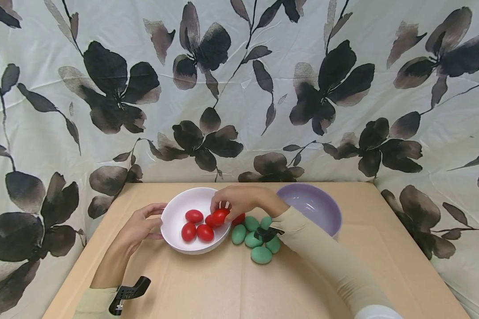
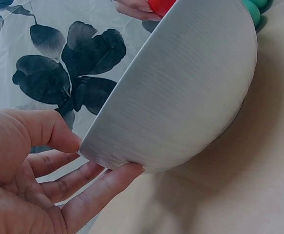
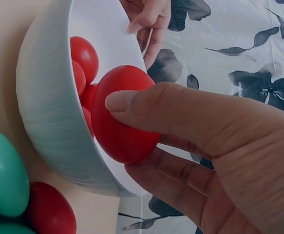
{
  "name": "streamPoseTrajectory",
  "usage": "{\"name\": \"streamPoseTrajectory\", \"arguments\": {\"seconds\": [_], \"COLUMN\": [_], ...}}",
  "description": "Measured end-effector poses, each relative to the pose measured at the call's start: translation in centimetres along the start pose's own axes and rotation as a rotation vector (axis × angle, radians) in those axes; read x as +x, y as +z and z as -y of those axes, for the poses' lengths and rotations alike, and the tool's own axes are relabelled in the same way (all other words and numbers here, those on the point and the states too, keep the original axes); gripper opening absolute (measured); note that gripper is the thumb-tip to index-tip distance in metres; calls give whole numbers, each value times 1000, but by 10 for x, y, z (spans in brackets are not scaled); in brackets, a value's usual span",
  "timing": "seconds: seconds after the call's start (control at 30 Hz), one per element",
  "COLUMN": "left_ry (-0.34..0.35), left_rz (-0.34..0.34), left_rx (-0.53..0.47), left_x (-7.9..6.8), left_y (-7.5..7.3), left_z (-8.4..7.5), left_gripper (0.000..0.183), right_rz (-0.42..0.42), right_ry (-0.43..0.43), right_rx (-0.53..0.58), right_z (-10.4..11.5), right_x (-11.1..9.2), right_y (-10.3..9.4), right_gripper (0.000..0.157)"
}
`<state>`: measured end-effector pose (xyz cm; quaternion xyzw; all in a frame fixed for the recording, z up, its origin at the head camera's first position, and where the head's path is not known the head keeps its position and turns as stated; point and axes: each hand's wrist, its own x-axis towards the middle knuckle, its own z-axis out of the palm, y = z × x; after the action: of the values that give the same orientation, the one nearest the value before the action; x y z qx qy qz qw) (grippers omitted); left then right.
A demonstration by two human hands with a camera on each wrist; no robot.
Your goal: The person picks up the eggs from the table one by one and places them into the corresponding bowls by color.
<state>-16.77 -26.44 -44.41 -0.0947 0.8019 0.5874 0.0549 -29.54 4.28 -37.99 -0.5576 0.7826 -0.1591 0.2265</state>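
Note:
A white bowl with several red eggs in it stands on the table. My left hand holds the bowl's left edge; the left wrist view shows the thumb at the rim and fingertips against the outer wall. Over the bowl's right side, my right hand grips a red egg between thumb and fingers. Just right of the bowl, another red egg lies on the table against several green eggs. The right forearm partly covers that pile in the head view.
A purple bowl stands at the back right, partly behind the right forearm. Bare wooden tabletop stretches in front of the bowls and eggs. A floral cloth hangs behind the table's back edge.

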Motion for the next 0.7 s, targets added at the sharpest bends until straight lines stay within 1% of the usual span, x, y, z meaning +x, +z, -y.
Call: {"name": "streamPoseTrajectory", "arguments": {"seconds": [0.23, 0.5, 0.7], "left_ry": [2, 4, 5], "left_rz": [-4, 1, 8], "left_rx": [13, 2, -4], "left_x": [-3, -3, -6], "left_y": [0, -1, -1], "left_z": [-4, -2, -2], "left_gripper": [54, 55, 55], "right_rz": [30, 56, 73], "right_ry": [10, 24, 51], "right_rx": [14, -3, -2], "right_z": [3, 3, 5], "right_x": [8, 18, 22], "right_y": [7, 17, 22], "right_gripper": [35, 37, 38]}}
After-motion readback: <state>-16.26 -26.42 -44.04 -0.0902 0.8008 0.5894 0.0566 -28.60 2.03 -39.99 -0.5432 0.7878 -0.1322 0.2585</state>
